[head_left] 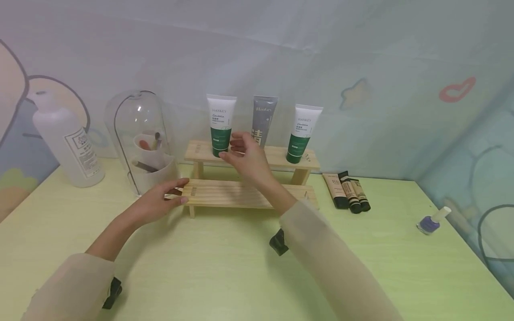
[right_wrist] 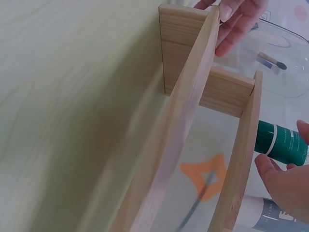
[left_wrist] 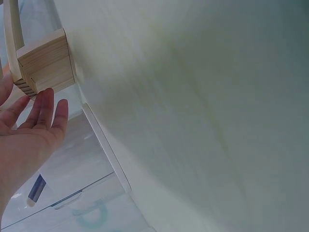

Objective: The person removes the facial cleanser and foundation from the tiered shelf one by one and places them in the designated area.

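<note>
A two-tier wooden stand (head_left: 214, 192) holds three upright squeeze tubes on its upper step. On the left is a white-and-green tube (head_left: 221, 120), in the middle a grey tube (head_left: 265, 116), on the right another white-and-green tube (head_left: 303, 133). My left hand (head_left: 154, 203) grips the left end of the lower step (left_wrist: 46, 55), thumb at the front edge, forefinger at the back. Beside the left tube, my right hand (head_left: 250, 158) has its fingertips at the green lower part (right_wrist: 280, 140), the fingers loosely bent and not wrapped round it. It partly hides the grey tube.
A clear dome (head_left: 138, 113) over a white holder with brushes stands left of the stand, and a white pump bottle (head_left: 70, 140) farther left. To the right lie several small beige tubes (head_left: 336, 189) and a purple nail polish bottle (head_left: 429, 223). A printed cloth hangs behind.
</note>
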`<state>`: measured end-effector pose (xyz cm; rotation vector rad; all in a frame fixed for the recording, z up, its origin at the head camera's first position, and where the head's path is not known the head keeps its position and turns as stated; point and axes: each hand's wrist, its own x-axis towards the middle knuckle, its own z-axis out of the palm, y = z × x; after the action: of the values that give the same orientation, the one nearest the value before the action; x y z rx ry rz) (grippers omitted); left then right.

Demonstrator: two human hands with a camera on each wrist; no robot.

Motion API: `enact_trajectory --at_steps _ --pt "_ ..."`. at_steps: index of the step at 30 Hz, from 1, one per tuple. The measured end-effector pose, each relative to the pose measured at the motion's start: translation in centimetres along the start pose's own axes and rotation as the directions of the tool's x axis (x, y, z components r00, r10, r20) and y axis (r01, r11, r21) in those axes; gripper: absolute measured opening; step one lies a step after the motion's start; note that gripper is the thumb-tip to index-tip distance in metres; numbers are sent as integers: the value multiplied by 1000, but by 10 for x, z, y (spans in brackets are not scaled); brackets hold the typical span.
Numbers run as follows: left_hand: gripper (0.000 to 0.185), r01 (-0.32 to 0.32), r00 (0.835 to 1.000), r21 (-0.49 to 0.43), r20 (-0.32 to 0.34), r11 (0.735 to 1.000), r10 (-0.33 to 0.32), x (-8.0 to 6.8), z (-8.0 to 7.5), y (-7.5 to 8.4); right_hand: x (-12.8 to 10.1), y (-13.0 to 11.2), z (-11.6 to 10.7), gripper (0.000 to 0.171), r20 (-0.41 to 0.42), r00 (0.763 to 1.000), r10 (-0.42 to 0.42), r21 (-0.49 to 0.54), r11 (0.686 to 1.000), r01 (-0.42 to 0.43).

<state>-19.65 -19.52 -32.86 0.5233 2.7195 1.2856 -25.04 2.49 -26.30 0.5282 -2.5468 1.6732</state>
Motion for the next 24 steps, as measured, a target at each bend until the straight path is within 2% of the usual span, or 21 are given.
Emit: enact_trajectory --at_steps 11,19,24 --pt "51 -1 1000 6 -1 1000 1 1 0 -1 6 2 5 49 -7 999 34 31 999 -34" --pt "50 -14 1000 -9 -4 1000 14 1 0 -1 8 3 7 48 -10 1000 28 86 996 -27" --pt "50 -9 1000 -14 -1 1000 9 0 0 0 11 2 8 56 -9 1000 29 115 993 -28"
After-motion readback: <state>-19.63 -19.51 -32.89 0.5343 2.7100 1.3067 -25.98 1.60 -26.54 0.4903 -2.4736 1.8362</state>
